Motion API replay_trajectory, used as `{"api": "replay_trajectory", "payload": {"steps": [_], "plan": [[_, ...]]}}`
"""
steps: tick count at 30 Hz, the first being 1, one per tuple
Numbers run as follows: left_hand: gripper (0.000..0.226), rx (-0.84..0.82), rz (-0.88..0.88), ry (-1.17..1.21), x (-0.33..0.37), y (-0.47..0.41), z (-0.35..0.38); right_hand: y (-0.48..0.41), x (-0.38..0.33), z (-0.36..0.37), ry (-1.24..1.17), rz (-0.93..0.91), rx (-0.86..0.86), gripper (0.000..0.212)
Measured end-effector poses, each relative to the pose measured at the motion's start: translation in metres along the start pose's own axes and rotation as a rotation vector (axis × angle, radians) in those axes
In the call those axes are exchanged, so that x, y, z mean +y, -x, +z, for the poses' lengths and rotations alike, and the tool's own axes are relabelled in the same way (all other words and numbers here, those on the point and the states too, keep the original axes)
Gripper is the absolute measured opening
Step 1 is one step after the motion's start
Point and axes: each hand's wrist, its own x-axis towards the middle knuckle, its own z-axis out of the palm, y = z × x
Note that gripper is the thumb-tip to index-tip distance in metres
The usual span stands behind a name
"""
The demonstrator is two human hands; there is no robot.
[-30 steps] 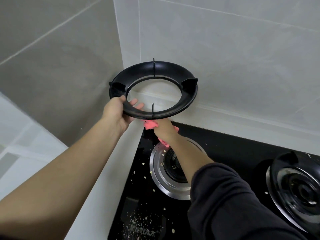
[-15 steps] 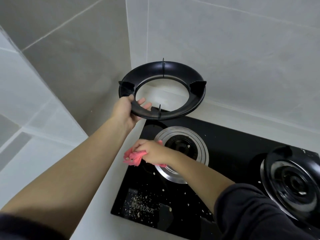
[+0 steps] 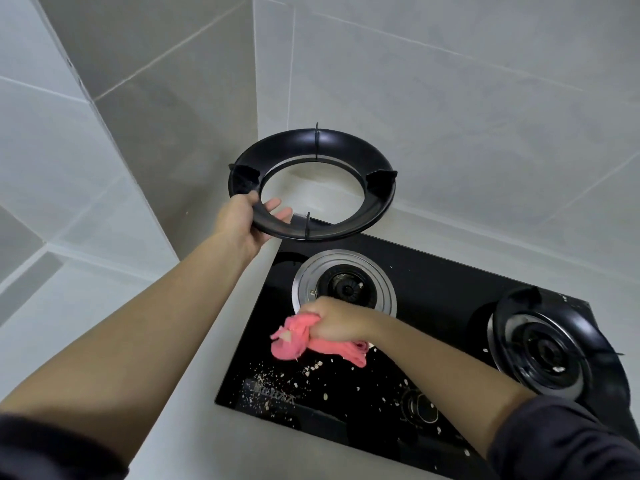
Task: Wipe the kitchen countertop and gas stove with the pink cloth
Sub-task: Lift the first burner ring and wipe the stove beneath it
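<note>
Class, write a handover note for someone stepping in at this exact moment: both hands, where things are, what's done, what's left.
Left hand grips the black pan support, lifted above the stove at its back-left corner.
Right hand grips the bunched pink cloth on the glass in front of the bared left burner.
Done: support off.
Left: crumbs on the front glass, the right burner with its support on, the countertop; then replace the support.

Pan support (image 3: pixel 346 145) above back-left corner of stove (image 3: pixel 433 282); cloth (image 3: pixel 289 344) on it, before left burner (image 3: pixel 346 289).
</note>
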Motion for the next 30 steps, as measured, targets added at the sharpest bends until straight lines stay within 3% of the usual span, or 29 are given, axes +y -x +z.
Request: {"api": "replay_trajectory", "payload": {"steps": [1,4,6,9,11,13,17,20,22,27,30], "plan": [[0.022,-0.005,0.007,0.001,0.002,0.001,0.001,-0.003,-0.006,-0.006,-0.039,-0.006,0.108,0.014],[0.024,-0.036,0.025,-0.006,0.009,0.003,0.005,-0.022,-0.018,-0.026,-0.163,-0.046,0.402,0.038],[0.026,-0.049,0.027,-0.013,0.011,0.004,0.005,-0.042,-0.017,-0.036,-0.182,-0.033,0.613,0.037],[0.024,-0.063,0.020,-0.020,0.012,0.005,0.002,-0.074,-0.008,-0.042,-0.004,0.240,0.832,0.033],[0.022,-0.070,0.020,-0.030,0.015,0.003,0.000,-0.088,-0.007,-0.037,0.085,0.357,0.815,0.028],[0.023,-0.079,0.022,-0.045,0.016,0.000,-0.002,-0.097,-0.012,-0.028,0.163,0.344,0.748,0.033],[0.024,-0.083,0.002,-0.064,0.016,-0.007,-0.007,-0.089,-0.015,0.004,0.213,0.097,0.591,0.053],[0.025,-0.090,-0.026,-0.075,0.012,-0.012,-0.007,-0.052,-0.004,0.029,0.156,-0.136,0.490,0.048],[0.027,-0.099,-0.040,-0.073,0.010,-0.015,-0.003,-0.026,0.008,0.038,0.081,-0.184,0.365,0.042],[0.021,-0.135,-0.059,-0.057,0.019,-0.016,0.020,0.009,0.017,0.029,0.030,-0.002,0.074,0.024],[0.020,-0.154,-0.049,-0.045,0.031,-0.017,0.035,0.006,0.003,-0.003,-0.154,0.087,0.223,0.015]]}}
